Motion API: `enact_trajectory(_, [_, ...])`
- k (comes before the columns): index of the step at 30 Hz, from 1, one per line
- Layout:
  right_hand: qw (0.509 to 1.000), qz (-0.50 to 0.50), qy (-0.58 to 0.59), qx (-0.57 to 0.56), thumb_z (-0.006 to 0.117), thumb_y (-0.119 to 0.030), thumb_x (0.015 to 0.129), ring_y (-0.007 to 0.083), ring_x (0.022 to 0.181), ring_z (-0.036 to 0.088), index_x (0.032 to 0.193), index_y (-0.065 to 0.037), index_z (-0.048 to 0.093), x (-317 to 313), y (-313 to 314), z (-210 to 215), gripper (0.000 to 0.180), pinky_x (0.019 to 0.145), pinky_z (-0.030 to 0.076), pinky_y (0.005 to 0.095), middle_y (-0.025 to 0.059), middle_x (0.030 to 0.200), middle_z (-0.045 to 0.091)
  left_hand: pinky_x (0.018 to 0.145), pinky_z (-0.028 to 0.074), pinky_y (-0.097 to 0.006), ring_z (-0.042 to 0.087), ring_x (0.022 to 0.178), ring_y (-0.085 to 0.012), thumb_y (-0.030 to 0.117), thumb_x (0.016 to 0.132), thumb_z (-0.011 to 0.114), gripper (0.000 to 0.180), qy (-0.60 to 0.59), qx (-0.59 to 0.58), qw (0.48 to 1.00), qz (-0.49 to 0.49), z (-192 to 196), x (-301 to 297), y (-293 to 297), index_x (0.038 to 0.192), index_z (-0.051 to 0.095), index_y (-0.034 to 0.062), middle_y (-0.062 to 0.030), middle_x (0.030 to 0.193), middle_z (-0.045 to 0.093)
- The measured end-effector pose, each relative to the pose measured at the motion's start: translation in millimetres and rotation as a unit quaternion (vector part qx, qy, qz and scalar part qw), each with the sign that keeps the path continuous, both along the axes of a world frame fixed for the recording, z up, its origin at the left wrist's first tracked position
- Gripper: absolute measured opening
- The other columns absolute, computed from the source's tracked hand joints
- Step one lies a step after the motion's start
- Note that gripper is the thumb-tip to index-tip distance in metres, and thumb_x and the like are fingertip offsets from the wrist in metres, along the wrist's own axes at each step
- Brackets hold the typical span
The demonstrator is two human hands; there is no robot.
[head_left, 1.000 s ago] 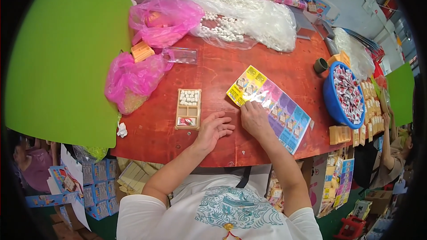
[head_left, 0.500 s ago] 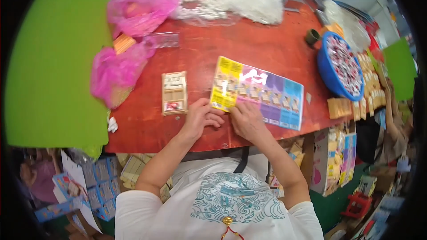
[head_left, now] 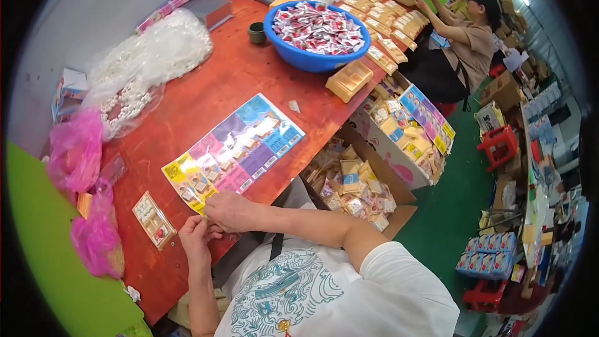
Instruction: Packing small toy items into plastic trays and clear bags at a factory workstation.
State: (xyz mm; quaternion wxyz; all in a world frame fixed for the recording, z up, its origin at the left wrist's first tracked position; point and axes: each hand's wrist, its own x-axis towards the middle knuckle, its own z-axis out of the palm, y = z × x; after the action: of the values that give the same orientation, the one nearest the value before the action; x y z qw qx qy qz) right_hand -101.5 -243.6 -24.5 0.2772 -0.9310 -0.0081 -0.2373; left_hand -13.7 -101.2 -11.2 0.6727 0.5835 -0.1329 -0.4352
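A glossy printed sheet [head_left: 228,130] with yellow, pink, purple and blue bands lies slantwise on the red table. At its yellow near corner my right hand [head_left: 232,212] is closed, pinching the edge. My left hand [head_left: 197,237] meets it there, thumb and finger closed on the same corner; the exact grip is partly hidden. Left of the sheet, apart from both hands, rests a small tan compartment tray [head_left: 155,219]. White pieces fill its far part, and a red-and-white packet sits at its near end.
A blue basin [head_left: 284,50] heaped with small packets stands at the far right edge, beside a dark cup [head_left: 256,33] and tan trays [head_left: 349,81]. Bags of white pieces [head_left: 150,56] and pink bags [head_left: 75,150] line the left. Filled boxes [head_left: 399,203] stand below. Another person [head_left: 465,40] sits beyond.
My view has swung to the right, bringing the basin, boxes and the other person further into sight. Both hands stay at the sheet's yellow corner, now closer together.
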Motion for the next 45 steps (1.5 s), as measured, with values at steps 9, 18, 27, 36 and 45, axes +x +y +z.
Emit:
enact_trajectory(9, [1.0,-0.011,0.017,-0.02,0.065,-0.018,0.069,0.0307,0.074,0.061,0.075,-0.002,0.061,1,7,-3,0.017,0.065,0.049,0.0414,0.013,0.078,0.058,0.053,0.053,-0.027,0.065,0.062,-0.0179,0.009,0.091,0.054,0.01,-0.02,0.005,1.0,-0.011,2,-1,-2,0.09,0.057,-0.0003,-0.0101,0.077,0.066])
enact_trajectory(18, [0.999,-0.036,0.041,-0.003,0.061,-0.019,0.072,0.034,0.067,0.066,0.067,-0.001,0.068,0,12,3,0.02,0.056,0.052,0.0434,0.0185,0.073,0.064,0.053,0.054,-0.028,0.064,0.06,-0.0172,0.012,0.091,0.054,0.01,-0.078,0.039,0.996,-0.01,-7,0,-2,0.089,0.056,0.0025,-0.0087,0.075,0.065])
enact_trajectory(27, [0.999,-0.039,0.014,0.034,0.06,-0.017,0.073,0.035,0.068,0.067,0.071,0.001,0.068,4,13,-5,0.019,0.059,0.053,0.0438,0.0207,0.075,0.067,0.056,0.057,-0.031,0.066,0.068,-0.0203,0.01,0.091,0.054,0.005,-0.066,0.052,0.996,-0.019,-17,20,5,0.092,0.055,0.0051,-0.0092,0.082,0.066])
enact_trajectory(36, [0.908,-0.177,-0.092,0.368,0.057,-0.019,0.081,0.0402,0.074,0.066,0.082,0.004,0.065,44,-28,-41,0.024,0.062,0.052,0.0485,0.0262,0.077,0.064,0.068,0.058,-0.037,0.068,0.078,-0.0288,0.014,0.093,0.055,0.015,-0.027,0.038,0.997,-0.059,-15,29,9,0.106,0.052,0.0075,-0.0145,0.093,0.068])
enact_trajectory(45, [0.963,-0.066,-0.116,0.236,0.061,-0.016,0.077,0.0351,0.088,0.062,0.087,0.0,0.062,-26,23,-11,0.019,0.074,0.051,0.045,0.0176,0.093,0.059,0.079,0.057,-0.041,0.065,0.099,-0.0252,0.009,0.087,0.057,0.028,-0.031,0.095,0.992,-0.082,-6,36,9,0.114,0.052,0.008,-0.0079,0.11,0.064])
